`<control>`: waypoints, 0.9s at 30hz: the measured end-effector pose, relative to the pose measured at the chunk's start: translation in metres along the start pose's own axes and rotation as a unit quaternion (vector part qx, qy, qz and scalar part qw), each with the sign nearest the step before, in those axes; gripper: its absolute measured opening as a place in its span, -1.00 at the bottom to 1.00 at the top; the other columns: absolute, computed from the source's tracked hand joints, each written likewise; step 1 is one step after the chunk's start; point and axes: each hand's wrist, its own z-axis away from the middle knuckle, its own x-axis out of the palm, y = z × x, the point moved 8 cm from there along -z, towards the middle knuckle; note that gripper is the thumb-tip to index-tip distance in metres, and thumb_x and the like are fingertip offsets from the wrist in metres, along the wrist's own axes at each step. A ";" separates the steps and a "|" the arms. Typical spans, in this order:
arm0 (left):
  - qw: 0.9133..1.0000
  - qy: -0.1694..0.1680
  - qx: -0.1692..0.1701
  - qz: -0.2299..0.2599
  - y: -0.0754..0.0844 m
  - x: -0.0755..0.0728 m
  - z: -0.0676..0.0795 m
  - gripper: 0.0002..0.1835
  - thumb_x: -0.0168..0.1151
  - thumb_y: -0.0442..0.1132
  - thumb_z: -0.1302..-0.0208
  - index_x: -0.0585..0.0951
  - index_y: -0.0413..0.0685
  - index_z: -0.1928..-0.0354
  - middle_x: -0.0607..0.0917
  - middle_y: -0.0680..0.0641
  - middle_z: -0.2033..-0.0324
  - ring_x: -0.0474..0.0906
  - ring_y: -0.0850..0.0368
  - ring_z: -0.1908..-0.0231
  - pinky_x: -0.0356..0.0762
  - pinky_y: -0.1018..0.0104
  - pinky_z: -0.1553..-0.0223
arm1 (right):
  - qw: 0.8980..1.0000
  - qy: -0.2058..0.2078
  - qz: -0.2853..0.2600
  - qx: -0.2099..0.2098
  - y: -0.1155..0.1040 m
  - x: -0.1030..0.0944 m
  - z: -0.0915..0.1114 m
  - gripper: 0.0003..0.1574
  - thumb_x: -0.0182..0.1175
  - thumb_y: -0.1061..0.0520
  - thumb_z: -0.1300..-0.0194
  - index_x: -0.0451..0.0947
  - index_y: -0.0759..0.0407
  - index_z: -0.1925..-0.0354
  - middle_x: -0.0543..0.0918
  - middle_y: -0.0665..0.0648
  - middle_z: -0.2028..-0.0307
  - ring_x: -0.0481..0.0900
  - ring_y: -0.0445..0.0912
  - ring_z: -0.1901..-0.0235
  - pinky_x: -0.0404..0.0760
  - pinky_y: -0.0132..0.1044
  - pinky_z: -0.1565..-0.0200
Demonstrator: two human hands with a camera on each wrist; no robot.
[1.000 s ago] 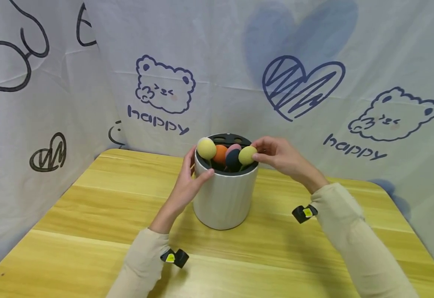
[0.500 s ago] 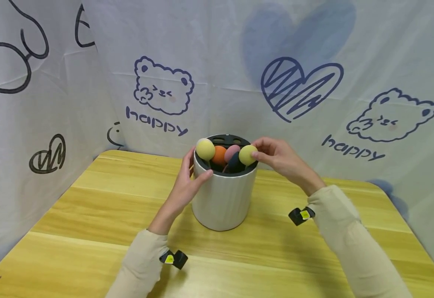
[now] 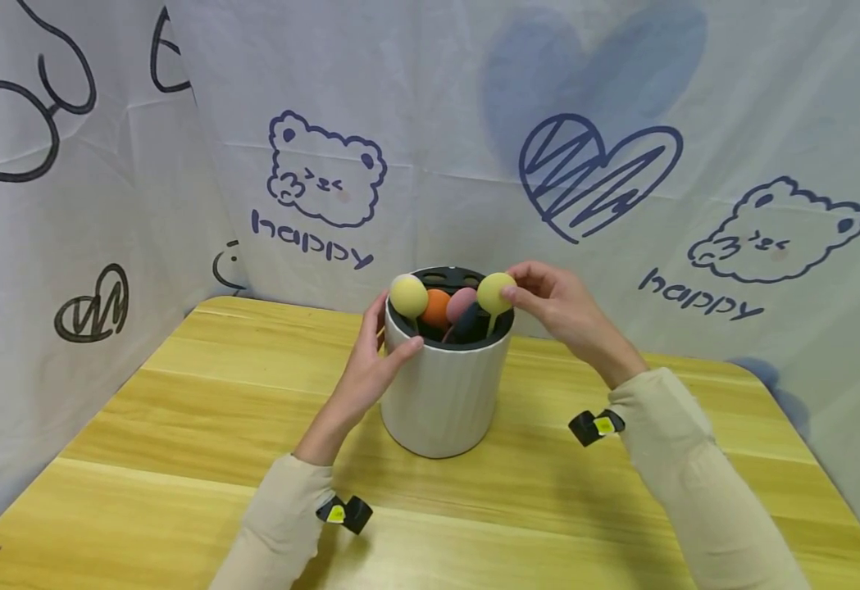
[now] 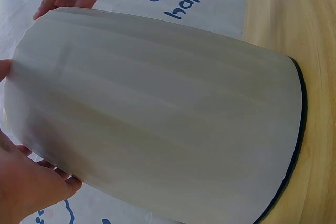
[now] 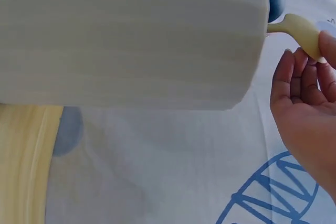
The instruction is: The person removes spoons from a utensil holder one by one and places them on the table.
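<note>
A white ribbed utensil holder (image 3: 440,401) with a dark inner rim stands upright on the table. My left hand (image 3: 366,360) grips its left side near the top, with the thumb at the front rim. At the right of the opening, my right hand (image 3: 566,311) pinches the head of a yellow spoon (image 3: 495,293), whose stem still reaches into the holder. Other spoon heads poke out beside it: a pale yellow one (image 3: 408,296), an orange one (image 3: 436,308), a pink one (image 3: 462,305) and a dark blue one (image 3: 464,326). The right wrist view shows the yellow spoon (image 5: 302,32) side-on.
The holder has a dark divider (image 3: 450,279) with round holes at its back. Wood-grain table (image 3: 201,410) spreads around it. A white cloth with drawings (image 3: 452,106) hangs right behind the table and along its left side.
My right hand has lifted the yellow spoon slightly, and more of its stem shows. The dark blue spoon has shifted and turned. My left hand has stayed on the holder.
</note>
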 end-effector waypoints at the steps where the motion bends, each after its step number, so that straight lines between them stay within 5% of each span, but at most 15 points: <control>1: 1.000 0.000 0.000 0.000 0.000 0.000 0.000 -0.05 0.16 0.00 -0.19 -0.08 -0.07 -0.52 -0.04 -0.16 -0.48 -0.08 -0.07 -0.44 -0.11 -0.09 -0.40 | 1.000 0.006 0.002 -0.002 -0.002 -0.001 0.000 -0.66 0.11 0.20 -0.40 0.46 0.42 -0.04 0.56 0.24 0.08 0.50 0.01 0.14 0.52 -0.32 -0.03; 27: 1.000 0.001 0.007 -0.007 0.001 0.000 0.000 -0.06 0.15 -0.01 -0.19 -0.07 -0.07 -0.52 -0.03 -0.15 -0.48 -0.07 -0.07 -0.43 -0.10 -0.10 -0.39 | 0.992 0.069 -0.037 -0.102 -0.049 -0.023 -0.001 -0.69 0.14 0.30 -0.35 0.49 0.55 0.04 0.64 0.06 0.26 0.56 -0.06 0.28 0.59 -0.37 0.11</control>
